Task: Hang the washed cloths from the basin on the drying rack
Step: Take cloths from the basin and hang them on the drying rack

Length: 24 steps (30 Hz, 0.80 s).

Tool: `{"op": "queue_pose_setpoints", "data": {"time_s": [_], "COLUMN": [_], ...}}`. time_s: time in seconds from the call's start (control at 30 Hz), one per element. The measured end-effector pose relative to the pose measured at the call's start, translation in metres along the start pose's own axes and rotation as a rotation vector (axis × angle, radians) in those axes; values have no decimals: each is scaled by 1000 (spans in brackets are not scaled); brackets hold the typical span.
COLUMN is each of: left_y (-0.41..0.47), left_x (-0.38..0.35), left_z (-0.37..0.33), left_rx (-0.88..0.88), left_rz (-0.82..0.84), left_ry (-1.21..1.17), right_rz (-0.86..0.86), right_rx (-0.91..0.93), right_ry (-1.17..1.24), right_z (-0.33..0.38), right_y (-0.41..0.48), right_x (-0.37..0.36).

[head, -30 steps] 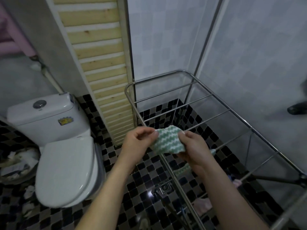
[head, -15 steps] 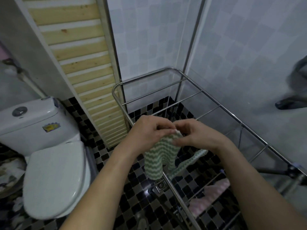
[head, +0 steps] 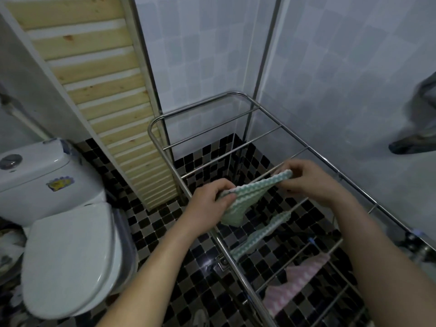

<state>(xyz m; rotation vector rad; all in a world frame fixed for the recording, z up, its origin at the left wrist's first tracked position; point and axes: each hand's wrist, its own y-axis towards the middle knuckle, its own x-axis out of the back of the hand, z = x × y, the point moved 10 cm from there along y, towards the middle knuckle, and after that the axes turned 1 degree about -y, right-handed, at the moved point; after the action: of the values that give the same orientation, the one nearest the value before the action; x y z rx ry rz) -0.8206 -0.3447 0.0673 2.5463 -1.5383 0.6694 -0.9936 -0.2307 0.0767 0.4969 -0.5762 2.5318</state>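
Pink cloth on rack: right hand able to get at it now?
Probably yes, once freed: the right hand and left hand pinch the held green cloth; the pink cloth drapes the rack beside that forearm, nothing over it.

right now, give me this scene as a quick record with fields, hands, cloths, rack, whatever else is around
left hand: pinches one end of the green zigzag cloth
right hand: pinches the other end, farther over the rack
cloth state: stretched between both hands above the rods; contact with a rod unclear
drying rack: metal, in the tiled corner
already hung: second green cloth and pink cloth, on nearer rods
nearby: toilet, lid down, on the left; wooden slatted panel between it and the rack
basin: not in view
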Motion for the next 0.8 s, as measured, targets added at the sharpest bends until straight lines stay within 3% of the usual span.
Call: {"op": "queue_pose_setpoints", "data": {"time_s": [0.1, 0.17, 0.27, 0.5, 0.63, 0.7, 0.8], "left_y": [0, 2, 9, 31, 32, 27, 19], "left_x": [-2, 1, 14, 46, 50, 51, 34], "left_z": [10, 16, 29, 76, 75, 71, 70], "left_rx": [33, 48, 70, 192, 138, 87, 52], "left_rz": [-5, -17, -93, -389, -443, -471, -338], "left_ry": [-123, -191, -188, 75, 224, 310, 424], "right_rz": [48, 24, -84, -319, -283, -301, -340], "right_rx": [-14, -46, -97, -106, -67, -4, 33], "right_ry": [290, 331, 218, -77, -153, -307, -518], "right_z": [-5, -11, -25, -39, -38, -31, -30], "right_y": [3, 14, 34, 78, 84, 84, 81], "right_x": [-5, -6, -11, -43, -55, -51, -36]}}
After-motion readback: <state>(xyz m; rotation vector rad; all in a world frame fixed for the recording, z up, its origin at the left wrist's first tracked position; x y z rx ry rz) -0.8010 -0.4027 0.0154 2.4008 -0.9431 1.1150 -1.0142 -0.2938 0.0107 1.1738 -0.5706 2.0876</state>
